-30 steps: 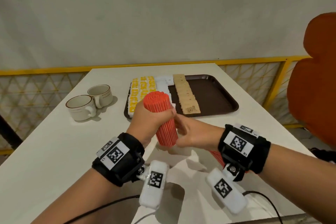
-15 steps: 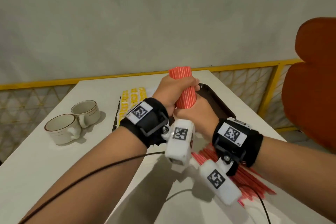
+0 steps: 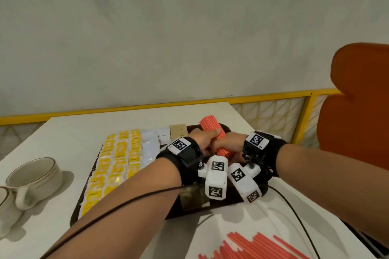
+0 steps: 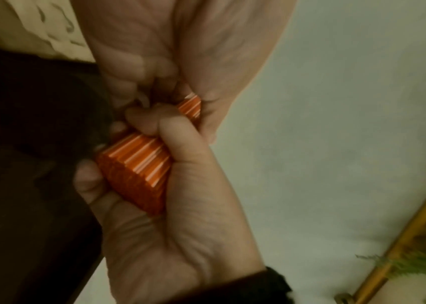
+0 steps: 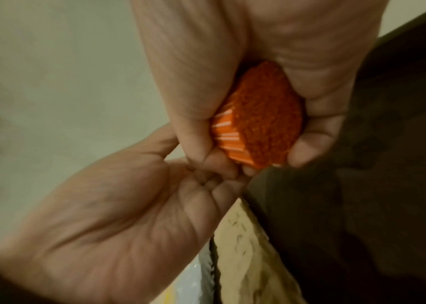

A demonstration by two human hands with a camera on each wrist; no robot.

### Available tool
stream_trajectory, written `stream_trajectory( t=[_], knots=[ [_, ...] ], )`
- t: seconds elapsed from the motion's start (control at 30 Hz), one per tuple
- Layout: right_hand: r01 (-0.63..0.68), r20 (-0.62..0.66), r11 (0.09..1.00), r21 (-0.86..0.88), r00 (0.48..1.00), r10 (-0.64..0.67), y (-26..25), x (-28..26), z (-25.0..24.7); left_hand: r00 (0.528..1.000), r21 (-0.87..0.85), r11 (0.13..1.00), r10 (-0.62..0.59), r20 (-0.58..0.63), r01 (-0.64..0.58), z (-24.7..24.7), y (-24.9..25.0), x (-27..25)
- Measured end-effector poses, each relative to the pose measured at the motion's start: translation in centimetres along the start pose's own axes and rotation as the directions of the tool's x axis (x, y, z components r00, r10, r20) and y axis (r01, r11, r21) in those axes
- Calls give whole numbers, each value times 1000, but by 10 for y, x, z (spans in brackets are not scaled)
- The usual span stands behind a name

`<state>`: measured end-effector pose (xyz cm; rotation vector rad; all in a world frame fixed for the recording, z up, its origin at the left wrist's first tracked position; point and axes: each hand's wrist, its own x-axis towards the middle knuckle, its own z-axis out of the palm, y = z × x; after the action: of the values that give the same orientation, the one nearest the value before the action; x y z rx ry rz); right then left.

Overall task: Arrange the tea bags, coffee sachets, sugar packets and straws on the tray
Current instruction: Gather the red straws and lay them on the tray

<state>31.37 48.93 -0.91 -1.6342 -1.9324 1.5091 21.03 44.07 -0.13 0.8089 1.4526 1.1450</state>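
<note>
Orange-red plastic straws, gathered into a tight round bundle (image 3: 212, 134), are being carried over the dark brown tray (image 3: 228, 127), tilted, above its bare right part beside the rows of yellow, white and tan sachets. The left hand (image 3: 205, 140) and right hand (image 3: 230, 145) both wrap curled fingers around the bundle, hands touching. Judging by this, the next move is lowering the straws flat and releasing evenly so they don't scatter.

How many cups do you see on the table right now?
2. One cup stands on the table left of the tray; the second cup sits beside it at the frame's left edge, partly cut off. More could lie out of view.
</note>
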Motion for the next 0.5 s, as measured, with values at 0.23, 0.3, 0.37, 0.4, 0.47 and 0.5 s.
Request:
stream_trajectory(
  t=[0.23, 0.3, 0.37, 0.4, 0.47, 0.5],
  knots=[
    [-27, -4, 1000, 2, 1000, 27, 2, 20, -11, 989, 201, 970, -145, 38, 134, 3, 7, 47],
    [-17, 6, 1000, 9, 1000, 17, 2, 26, -15, 982, 200, 965, -183, 57, 168, 6, 10, 54],
    [-14, 8, 1000, -4, 1000, 14, -1, 28, -19, 976, 181, 966, -202, 81, 185, 9, 12, 60],
    [-14, -3, 1000, -15, 1000, 14, -2, 29, -21, 973, 184, 964, -212, 87, 193, 10, 14, 61],
    [1, -22, 1000, -28, 1000, -2, -5, 29, -21, 974, 194, 963, -209, 93, 188, 11, 14, 66],
    [11, -36, 998, -64, 999, -13, -6, 31, -21, 977, 193, 965, -195, 86, 176, 11, 14, 68]
  ],
)
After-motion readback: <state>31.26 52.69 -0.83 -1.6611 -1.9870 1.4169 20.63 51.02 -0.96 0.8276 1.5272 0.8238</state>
